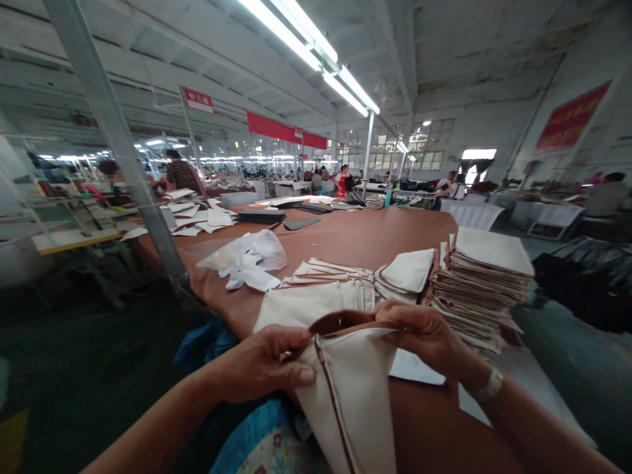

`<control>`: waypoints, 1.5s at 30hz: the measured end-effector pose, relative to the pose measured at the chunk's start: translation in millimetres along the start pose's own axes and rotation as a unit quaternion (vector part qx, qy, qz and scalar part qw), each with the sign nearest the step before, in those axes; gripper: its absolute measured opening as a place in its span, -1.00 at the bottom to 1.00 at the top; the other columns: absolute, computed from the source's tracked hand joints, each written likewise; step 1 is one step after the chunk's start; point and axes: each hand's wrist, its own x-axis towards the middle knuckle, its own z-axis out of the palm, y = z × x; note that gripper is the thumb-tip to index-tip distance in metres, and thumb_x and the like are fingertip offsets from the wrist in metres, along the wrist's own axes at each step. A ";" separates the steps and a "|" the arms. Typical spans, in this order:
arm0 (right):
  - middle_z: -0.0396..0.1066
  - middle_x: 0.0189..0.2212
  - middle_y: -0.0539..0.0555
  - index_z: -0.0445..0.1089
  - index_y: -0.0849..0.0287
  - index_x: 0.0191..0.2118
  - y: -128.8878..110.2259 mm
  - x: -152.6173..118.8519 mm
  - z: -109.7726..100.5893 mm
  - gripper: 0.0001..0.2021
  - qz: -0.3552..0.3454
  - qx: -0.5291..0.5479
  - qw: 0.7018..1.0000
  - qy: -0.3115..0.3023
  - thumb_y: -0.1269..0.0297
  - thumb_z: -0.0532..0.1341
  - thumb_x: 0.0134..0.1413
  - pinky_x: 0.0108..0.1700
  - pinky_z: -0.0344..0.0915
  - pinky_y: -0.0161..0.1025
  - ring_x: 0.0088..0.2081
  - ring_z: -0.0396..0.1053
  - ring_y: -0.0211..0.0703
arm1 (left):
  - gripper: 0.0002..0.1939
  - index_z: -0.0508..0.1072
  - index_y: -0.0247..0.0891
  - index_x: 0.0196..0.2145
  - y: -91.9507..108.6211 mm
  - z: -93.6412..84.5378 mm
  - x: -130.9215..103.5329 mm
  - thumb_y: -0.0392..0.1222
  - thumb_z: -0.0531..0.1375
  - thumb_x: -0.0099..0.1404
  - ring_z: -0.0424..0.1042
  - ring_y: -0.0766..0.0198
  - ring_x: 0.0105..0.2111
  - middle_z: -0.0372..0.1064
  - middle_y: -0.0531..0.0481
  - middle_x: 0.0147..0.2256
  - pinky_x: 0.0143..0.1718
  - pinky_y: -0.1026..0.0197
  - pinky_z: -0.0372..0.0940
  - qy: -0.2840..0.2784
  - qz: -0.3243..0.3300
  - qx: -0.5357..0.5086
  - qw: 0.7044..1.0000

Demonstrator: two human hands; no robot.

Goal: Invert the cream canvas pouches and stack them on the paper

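Note:
Between my two hands hangs a cream fabric piece (363,388) with a brown seam running down it and a brown strip along its upper edge. My left hand (276,362) pinches its upper left corner, thumb in front. At the upper right edge, my right hand (427,332) grips the piece with closed fingers; a light band circles that wrist. Just behind the held piece lie similar cream pieces (316,303) on the brown-covered table (385,230). A tall stack of cream and brown pieces (464,296) stands beyond my right hand.
A crumpled clear plastic bag (247,257) lies at the table's left, near a slanting metal post (118,131). Dark sheets (261,215) and loose white pieces (197,214) are farther back. Several people are in the background. Black material (587,283) lies at the right.

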 end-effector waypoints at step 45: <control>0.17 -0.46 -0.06 0.26 0.21 -0.34 -10.2 -29.4 62.8 -0.73 0.153 0.119 0.978 -0.071 0.11 0.09 0.30 -0.43 0.05 -0.36 -0.44 0.06 -0.30 | -0.61 0.37 -0.31 -0.36 -17.6 63.8 21.7 0.12 0.25 0.24 0.05 0.43 -0.53 0.12 0.12 -0.49 -0.56 0.36 -0.06 0.033 -0.040 -0.077 0.996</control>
